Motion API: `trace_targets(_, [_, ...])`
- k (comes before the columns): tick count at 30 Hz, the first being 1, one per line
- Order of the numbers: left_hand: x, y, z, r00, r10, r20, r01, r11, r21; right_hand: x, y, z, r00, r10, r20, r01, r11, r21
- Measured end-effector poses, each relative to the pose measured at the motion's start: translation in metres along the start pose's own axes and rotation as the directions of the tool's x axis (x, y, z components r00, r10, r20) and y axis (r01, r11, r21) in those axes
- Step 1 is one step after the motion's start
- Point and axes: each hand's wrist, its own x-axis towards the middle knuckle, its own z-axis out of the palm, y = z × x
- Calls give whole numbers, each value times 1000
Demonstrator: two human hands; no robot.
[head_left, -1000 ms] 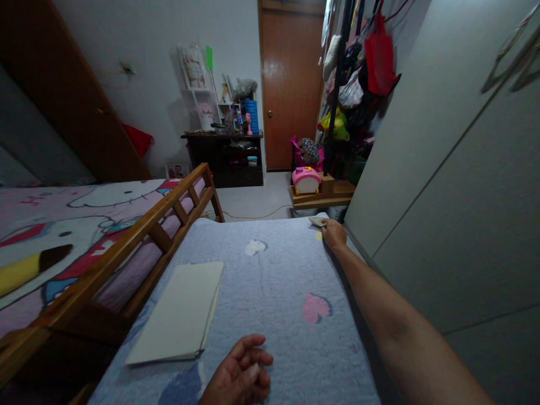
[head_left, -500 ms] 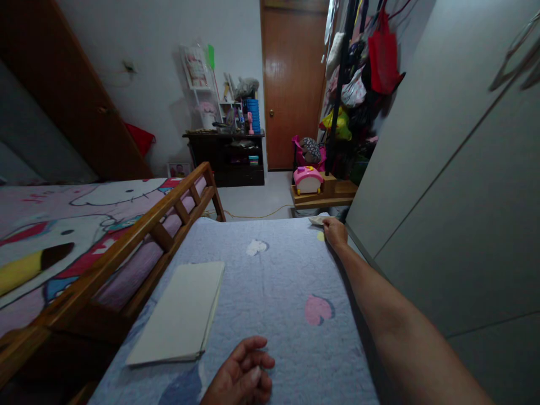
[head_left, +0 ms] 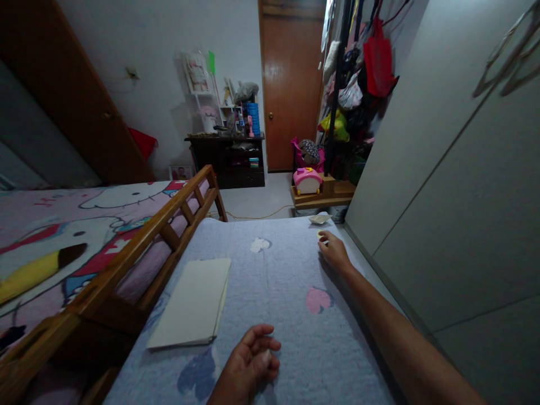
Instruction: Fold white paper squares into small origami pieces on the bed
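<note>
My right hand is stretched toward the far right of the bed, fingers loosely curved and apart, holding nothing. Just beyond it a small folded paper piece, perhaps an origami boat, rests at the far corner of the blue bedspread. Nearer me, my left hand hovers over or rests on the bedspread with half-curled fingers and nothing in it. To its left lies a stack of pale paper sheets, slightly fanned along its right edge.
A wooden bed rail runs along the left, with another bed behind it. Tall pale wardrobe doors stand close on the right. Beyond the bed are a dark cabinet, a wooden door and a pink toy case.
My right hand has let go of the folded paper and drawn back toward me, leaving it at the far corner. The left hand keeps about the same pose; the view has shifted slightly.
</note>
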Motion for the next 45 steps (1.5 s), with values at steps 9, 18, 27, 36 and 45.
trace_targets(9, [-21, 63, -23, 904, 409, 126, -239, 238, 941, -142, -91, -14, 881, -257, 398, 185, 960, 212])
trace_targets(18, [6, 77, -87, 869, 495, 17, 154, -303, 940, -200, -116, 12, 831, -284, 478, 199, 955, 221])
trace_targets(27, [15, 49, -88, 750, 654, 93, 94, -246, 965, -98, -64, -1, 962, -197, 189, 190, 980, 56])
trace_targets(36, [16, 46, -95, 690, 707, 153, -1, -211, 977, 43, 11, -2, 986, 74, -147, -103, 974, -200])
trace_targets(45, [15, 50, -104, 665, 734, 136, -25, -160, 987, 86, 31, 20, 986, 90, -143, -130, 944, -304])
